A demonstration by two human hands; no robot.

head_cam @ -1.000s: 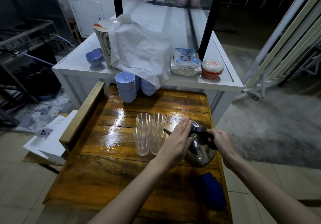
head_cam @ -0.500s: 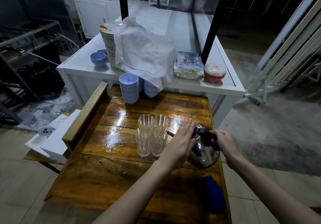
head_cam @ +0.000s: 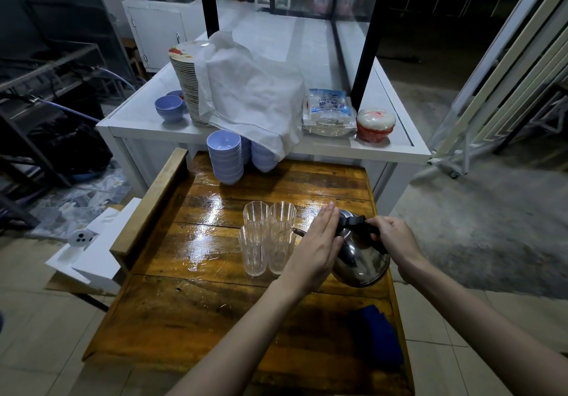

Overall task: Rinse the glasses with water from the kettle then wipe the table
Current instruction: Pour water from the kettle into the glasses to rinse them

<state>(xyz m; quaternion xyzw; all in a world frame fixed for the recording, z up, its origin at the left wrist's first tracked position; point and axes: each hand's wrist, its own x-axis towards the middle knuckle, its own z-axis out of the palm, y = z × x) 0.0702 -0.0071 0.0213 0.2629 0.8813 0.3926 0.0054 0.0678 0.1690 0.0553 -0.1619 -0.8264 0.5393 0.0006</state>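
Right hand [head_cam: 390, 236] fingers clamped on kettle [head_cam: 359, 257] handle; left hand [head_cam: 313, 248] flat, fingers together, steadying it. Spout near glasses [head_cam: 267, 236]; risk: tipping too fast, knocking them or flooding the wet table [head_cam: 199, 303].

Two bare, sleeveless forearms

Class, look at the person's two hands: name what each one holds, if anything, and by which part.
The right hand grips the steel kettle by its black handle. The left hand lies flat against the kettle, gripping nothing.
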